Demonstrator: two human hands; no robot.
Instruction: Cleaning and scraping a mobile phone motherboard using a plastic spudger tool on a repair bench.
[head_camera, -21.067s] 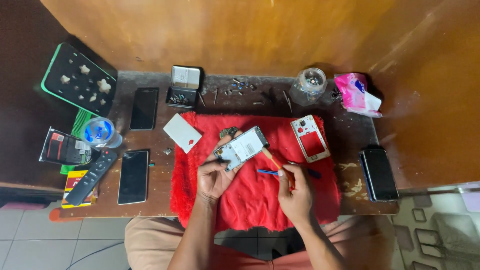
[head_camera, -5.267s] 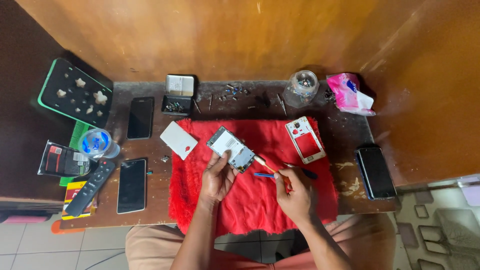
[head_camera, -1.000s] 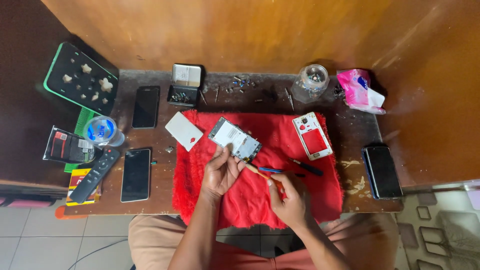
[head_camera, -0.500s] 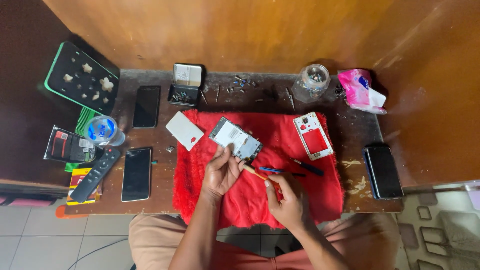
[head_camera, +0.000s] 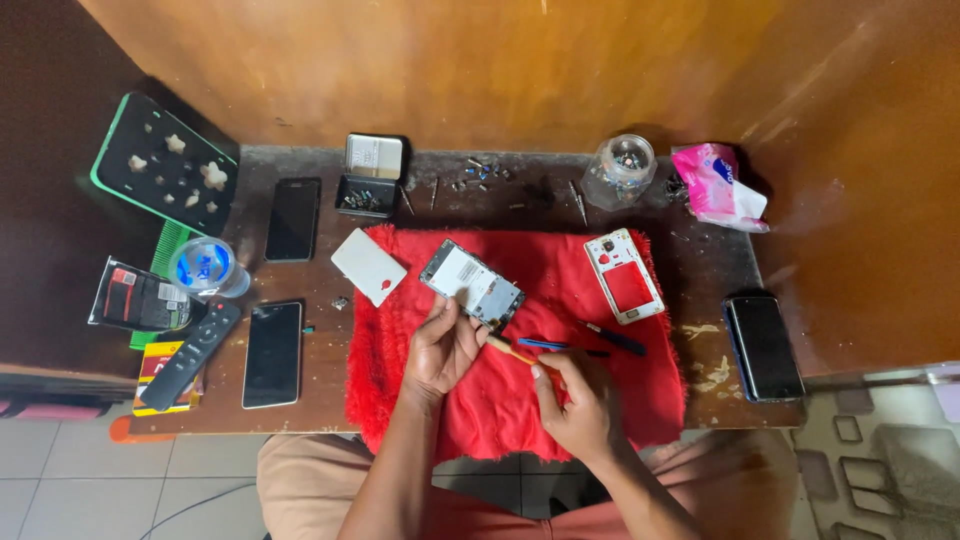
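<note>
One view only, head camera, looking down on a small wooden table (head_camera: 520, 205) set against an orange wall.

Centre: red cloth (head_camera: 520, 400) spread over the table's near half. Left hand (head_camera: 441, 347) — fingers closed on the near edge of an opened phone (head_camera: 472, 284), which is tilted and lies over the cloth's upper middle. Right hand (head_camera: 580, 410) — fingers pinched shut round a thin orange-handled tool (head_camera: 515, 353), its tip pointing up-left toward the phone's lower corner; whether tip and phone touch cannot be told.

On the cloth, right of the hands: blue pen-like tool (head_camera: 548, 345), dark tool (head_camera: 615, 338), and a white phone frame (head_camera: 625, 275) with a red inside.

Off the cloth, left: white back cover (head_camera: 369, 266) at the cloth's corner, two dark phones (head_camera: 293, 219) and (head_camera: 272, 353), remote (head_camera: 191, 355), blue-lidded tub (head_camera: 208, 268), green-edged tray (head_camera: 165, 165) leaning at the wall.

Far edge: small open tin (head_camera: 368, 178), loose screws (head_camera: 478, 172), glass jar (head_camera: 620, 170), pink packet (head_camera: 715, 185).

Right: black phone (head_camera: 763, 346), well apart from the cloth.
</note>
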